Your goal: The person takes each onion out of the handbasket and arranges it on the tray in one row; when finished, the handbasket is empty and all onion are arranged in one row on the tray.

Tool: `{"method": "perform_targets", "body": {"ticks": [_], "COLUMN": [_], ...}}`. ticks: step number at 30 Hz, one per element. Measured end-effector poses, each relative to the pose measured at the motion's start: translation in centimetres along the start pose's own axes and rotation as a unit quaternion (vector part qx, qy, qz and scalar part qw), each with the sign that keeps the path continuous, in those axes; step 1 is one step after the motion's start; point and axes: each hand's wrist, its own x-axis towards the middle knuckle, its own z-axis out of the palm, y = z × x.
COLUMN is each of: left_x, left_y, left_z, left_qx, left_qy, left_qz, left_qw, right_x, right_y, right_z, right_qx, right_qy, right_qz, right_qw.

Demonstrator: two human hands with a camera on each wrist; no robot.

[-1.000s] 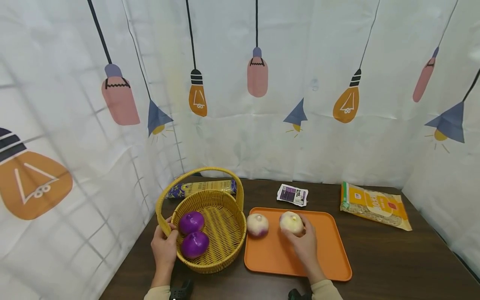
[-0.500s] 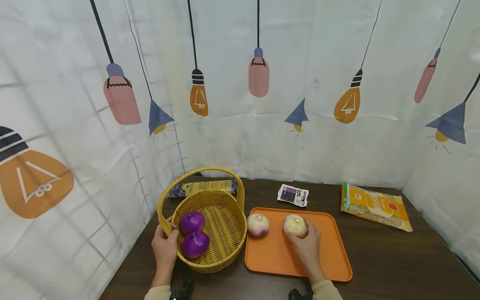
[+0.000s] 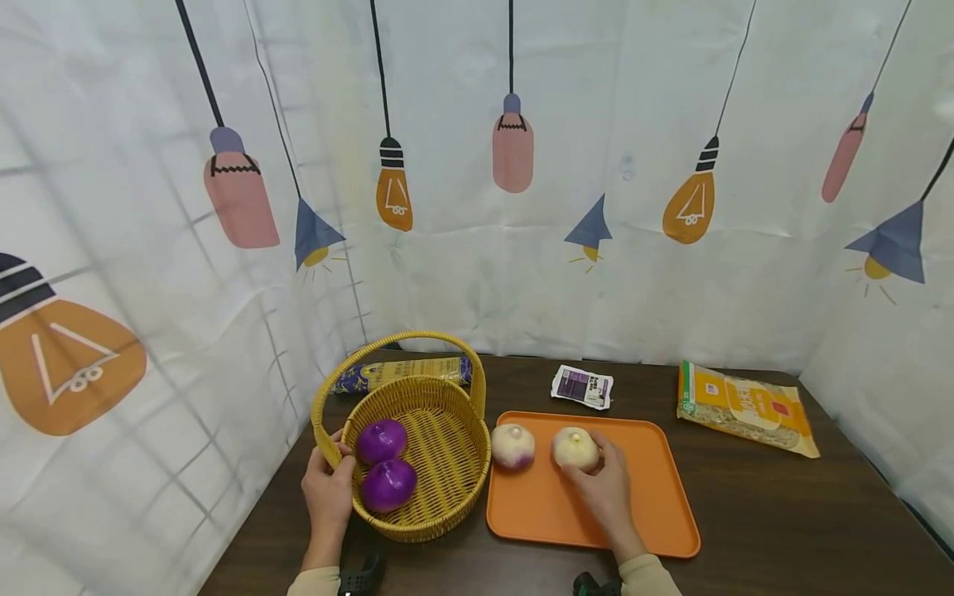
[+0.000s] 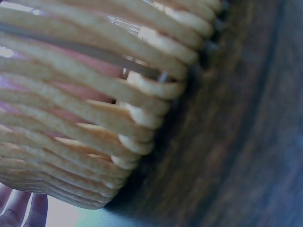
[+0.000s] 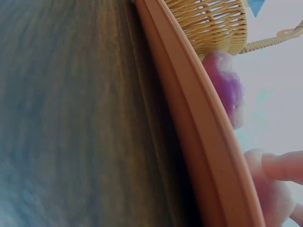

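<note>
In the head view my left hand [image 3: 328,488] grips the left rim of a yellow wicker basket [image 3: 447,463] beside its handle. Two glossy purple onions [image 3: 388,485] lie along the left inside of the basket. My right hand [image 3: 605,488] pinches a pale onion [image 3: 575,449] between thumb and fingers over an orange tray [image 3: 656,505]. Left of it on the tray is another pale onion with a purple side [image 3: 512,447]. The left wrist view shows basket weave [image 4: 80,109] up close and some fingertips [image 4: 35,213]. In the right wrist view fingers [image 5: 284,166] touch the onion [image 5: 272,194].
A blue-and-yellow packet [image 3: 413,372] lies behind the basket. Beyond the tray is a small white-and-purple sachet [image 3: 582,387]. A yellow bag [image 3: 745,407] rests on the right of the dark wooden table [image 3: 775,505]. A printed curtain [image 3: 462,273] borders the back and left.
My right hand shifted slightly right with the pale onion, then came back left to about its starting spot. The left hand and basket stay in place.
</note>
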Motion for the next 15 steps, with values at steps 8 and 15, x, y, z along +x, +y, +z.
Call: {"method": "perform_targets", "body": {"ticks": [8,15], "left_x": [0.06,-0.01], "left_y": [-0.15,0.14], "left_z": [0.09,-0.06], "left_qx": [-0.002,-0.003], "left_qy": [0.0,-0.004], "left_qz": [-0.001,0.001], "left_qw": [1.0,1.0], "right_x": [-0.01,-0.22], "right_y": [0.15,0.05], "right_z": [0.14,0.35], "right_qx": [-0.009,0.003], "right_qy": [-0.017,-0.042], "right_qz": [-0.014,-0.034], "right_qw": [0.9997,0.9985]}}
